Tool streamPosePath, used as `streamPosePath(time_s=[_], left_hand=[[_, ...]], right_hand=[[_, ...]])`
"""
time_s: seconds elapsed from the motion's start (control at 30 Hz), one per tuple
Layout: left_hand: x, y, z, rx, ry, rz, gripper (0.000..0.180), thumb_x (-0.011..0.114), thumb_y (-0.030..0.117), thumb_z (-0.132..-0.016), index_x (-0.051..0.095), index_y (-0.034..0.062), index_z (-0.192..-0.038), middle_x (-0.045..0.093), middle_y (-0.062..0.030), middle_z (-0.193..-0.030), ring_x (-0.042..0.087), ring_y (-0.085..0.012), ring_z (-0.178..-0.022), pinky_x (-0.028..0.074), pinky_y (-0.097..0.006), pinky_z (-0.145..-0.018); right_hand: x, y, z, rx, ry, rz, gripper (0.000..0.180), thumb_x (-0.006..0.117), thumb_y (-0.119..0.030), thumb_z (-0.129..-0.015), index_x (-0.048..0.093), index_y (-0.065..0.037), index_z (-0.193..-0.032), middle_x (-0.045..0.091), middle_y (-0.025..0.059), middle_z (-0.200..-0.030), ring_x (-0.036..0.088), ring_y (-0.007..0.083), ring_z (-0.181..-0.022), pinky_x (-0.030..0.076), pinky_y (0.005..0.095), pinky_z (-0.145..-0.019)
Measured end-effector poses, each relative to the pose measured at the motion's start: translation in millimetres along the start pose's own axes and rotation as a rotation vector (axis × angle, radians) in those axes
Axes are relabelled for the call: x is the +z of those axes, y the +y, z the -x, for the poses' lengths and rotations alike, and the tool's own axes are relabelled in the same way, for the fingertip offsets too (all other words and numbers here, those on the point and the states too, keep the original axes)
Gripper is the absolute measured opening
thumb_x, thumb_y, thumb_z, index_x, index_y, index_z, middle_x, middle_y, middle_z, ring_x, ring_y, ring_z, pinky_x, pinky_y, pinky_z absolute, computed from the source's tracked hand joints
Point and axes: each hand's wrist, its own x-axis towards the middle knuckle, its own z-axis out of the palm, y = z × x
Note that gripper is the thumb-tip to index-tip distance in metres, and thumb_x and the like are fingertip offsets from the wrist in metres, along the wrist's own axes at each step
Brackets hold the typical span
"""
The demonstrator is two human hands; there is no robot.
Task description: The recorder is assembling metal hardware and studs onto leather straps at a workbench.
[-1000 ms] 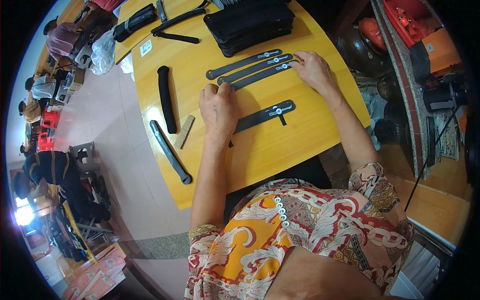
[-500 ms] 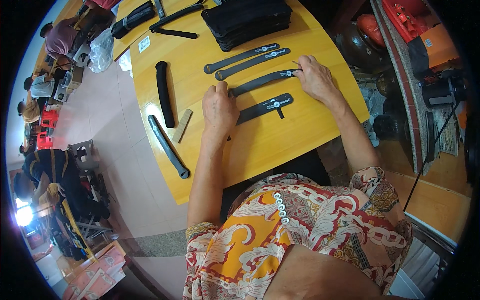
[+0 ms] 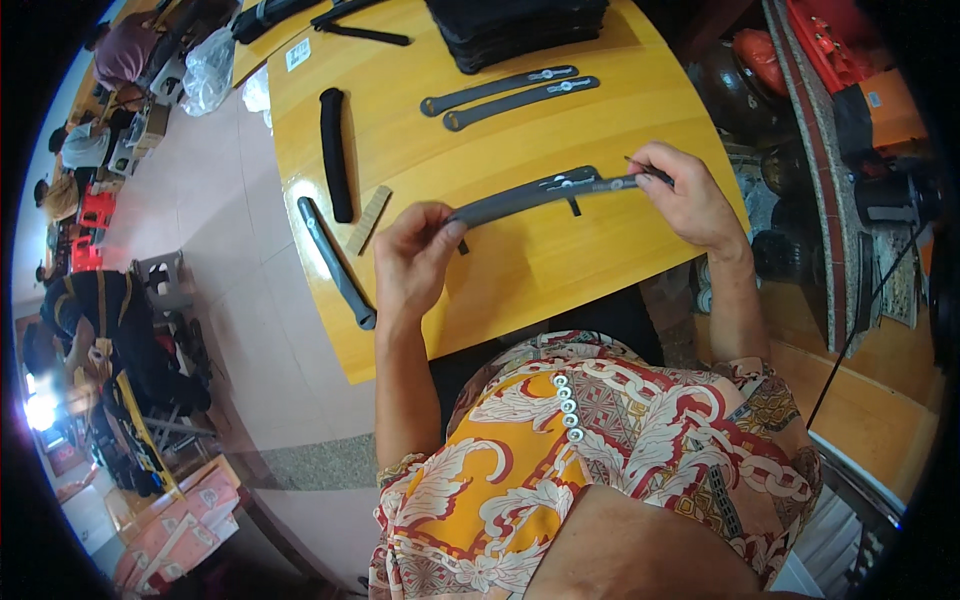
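Between my two hands a dark grey strap (image 3: 505, 204) with a small pale printed mark is stretched out, raised over the yellow table. My left hand (image 3: 412, 258) pinches its left end between thumb and fingers. At the other end, my right hand (image 3: 692, 198) has its fingers closed on the strap; a thin dark piece pokes out by the fingertips, too small to name. Beneath the held strap lies another grey strap (image 3: 585, 174), partly covered. Short dark tabs stick out below it. Two more grey straps (image 3: 512, 91) lie side by side farther back.
A thick black stack (image 3: 520, 32) stands at the table's far side. Toward the left are a long black piece (image 3: 336, 155), a beige strip (image 3: 369, 221) and a grey strap (image 3: 335, 262) near the table (image 3: 350, 362) edge. Other people sit beyond, at far left.
The strap has come nearer to me, now over the lying strap. My left hand has turned, showing its thumb; my right hand has moved right and nearer. The view has shifted slightly.
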Motion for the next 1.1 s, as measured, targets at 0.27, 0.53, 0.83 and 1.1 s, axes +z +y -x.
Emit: streamPosePath(time_s=[0.27, 0.53, 0.83, 1.1], left_hand=[[-2, -25, 49, -0.126, 0.2, -0.022, 0.013, 0.062, 0.002, -0.081, 0.063, -0.0044, -0.092, 0.06, 0.0009, -0.074, 0.051, -0.0049, -0.066, 0.042, -0.019, -0.06], [1, -20, 28, -0.144, 0.353, -0.301, 0.011, 0.064, 0.003, -0.078, 0.065, -0.0047, -0.085, 0.062, -0.0023, -0.071, 0.053, -0.0062, -0.062, 0.042, -0.02, -0.056], [1, -19, 21, -0.133, 0.398, -0.421, 0.013, 0.066, 0.007, -0.075, 0.065, -0.0038, -0.08, 0.062, -0.0112, -0.062, 0.057, -0.0132, -0.055, 0.046, -0.026, -0.054], [3, -17, 19, -0.112, 0.402, -0.45, 0.013, 0.067, 0.008, -0.075, 0.064, -0.0036, -0.079, 0.062, -0.013, -0.062, 0.058, -0.017, -0.054, 0.046, -0.029, -0.053]], right_hand=[[25, 5, 8, 0.282, -0.167, -0.018, 0.008, 0.053, 0.0, -0.083, 0.052, 0.004, -0.09, 0.052, 0.006, -0.075, 0.049, 0.0116, -0.073, 0.041, 0.025, -0.066], [39, 17, -3, 0.221, -0.019, -0.053, 0.011, 0.058, -0.004, -0.08, 0.058, 0.004, -0.087, 0.061, 0.0113, -0.072, 0.056, 0.0153, -0.066, 0.044, 0.0286, -0.062], [44, 18, -8, 0.323, 0.009, -0.014, 0.016, 0.059, -0.007, -0.079, 0.061, 0.006, -0.087, 0.063, 0.0126, -0.073, 0.058, 0.0154, -0.067, 0.045, 0.0284, -0.062], [42, 17, -9, 0.359, -0.006, 0.023, 0.018, 0.059, -0.009, -0.078, 0.062, 0.006, -0.087, 0.063, 0.0133, -0.071, 0.058, 0.0165, -0.065, 0.045, 0.0298, -0.061]])
